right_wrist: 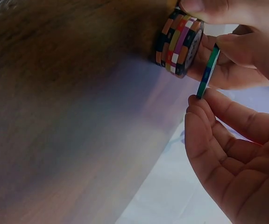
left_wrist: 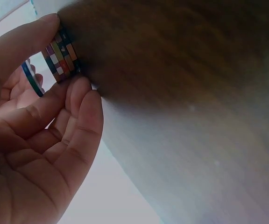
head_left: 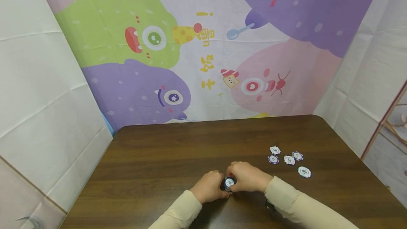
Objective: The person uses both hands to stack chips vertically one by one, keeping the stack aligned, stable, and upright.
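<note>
A short stack of poker chips (right_wrist: 176,44), with edges in dark, orange, red, white and purple, stands on the wooden table. My left hand (head_left: 210,186) grips its sides between thumb and fingers; the same stack (left_wrist: 62,56) shows in the left wrist view. Just above the stack, with a gap between, my right hand (head_left: 248,176) pinches a single green-and-blue-edged poker chip (right_wrist: 208,72) between thumb and fingertips. From the head view that chip (head_left: 229,182) shows its pale centre and covers most of the stack.
Several loose poker chips lie on the right side of the table (head_left: 159,158), among them a white one (head_left: 275,150), a blue one (head_left: 273,159) and a pale one nearer the front (head_left: 304,172). A cartoon-printed cloth (head_left: 203,105) hangs behind the table.
</note>
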`<state>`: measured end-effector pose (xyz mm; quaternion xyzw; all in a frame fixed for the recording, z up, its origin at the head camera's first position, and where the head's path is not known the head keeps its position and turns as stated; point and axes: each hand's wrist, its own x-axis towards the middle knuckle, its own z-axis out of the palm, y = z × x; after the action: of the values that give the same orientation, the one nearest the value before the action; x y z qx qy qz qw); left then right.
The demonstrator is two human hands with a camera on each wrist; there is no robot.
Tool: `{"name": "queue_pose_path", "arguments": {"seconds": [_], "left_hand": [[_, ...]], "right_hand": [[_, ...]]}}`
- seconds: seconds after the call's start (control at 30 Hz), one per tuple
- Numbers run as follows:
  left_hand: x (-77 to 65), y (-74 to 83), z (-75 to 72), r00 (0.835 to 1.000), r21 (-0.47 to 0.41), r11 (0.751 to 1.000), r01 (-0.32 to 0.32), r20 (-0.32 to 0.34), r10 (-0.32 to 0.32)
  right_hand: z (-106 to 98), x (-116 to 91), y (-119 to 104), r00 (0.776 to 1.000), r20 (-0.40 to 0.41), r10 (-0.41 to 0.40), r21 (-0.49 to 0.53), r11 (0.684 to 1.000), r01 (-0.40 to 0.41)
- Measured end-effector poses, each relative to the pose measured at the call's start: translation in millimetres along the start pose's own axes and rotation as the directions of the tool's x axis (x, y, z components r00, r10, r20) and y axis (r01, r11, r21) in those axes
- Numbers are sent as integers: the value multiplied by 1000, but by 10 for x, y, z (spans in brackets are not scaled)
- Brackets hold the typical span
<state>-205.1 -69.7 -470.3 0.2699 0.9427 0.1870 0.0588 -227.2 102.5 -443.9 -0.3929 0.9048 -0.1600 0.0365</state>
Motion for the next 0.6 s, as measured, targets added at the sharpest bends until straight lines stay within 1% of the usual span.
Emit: {"name": "queue_pose_path", "arguments": {"seconds": [0.07, 0.27, 0.6], "left_hand": [[2, -2, 0, 1000, -9, 1000, -2, 3, 2], [1, 3, -8, 1000, 11, 1000, -14, -5, 14], [-1, 11, -17, 1000, 34, 999, -7, 1, 7]], "right_hand": [[9, 2, -4, 1000, 2, -4, -1, 1000, 4], [34, 9, -9, 1000, 1, -21, -17, 1000, 21], [56, 6, -13, 1000, 18, -22, -14, 1000, 22]]}}
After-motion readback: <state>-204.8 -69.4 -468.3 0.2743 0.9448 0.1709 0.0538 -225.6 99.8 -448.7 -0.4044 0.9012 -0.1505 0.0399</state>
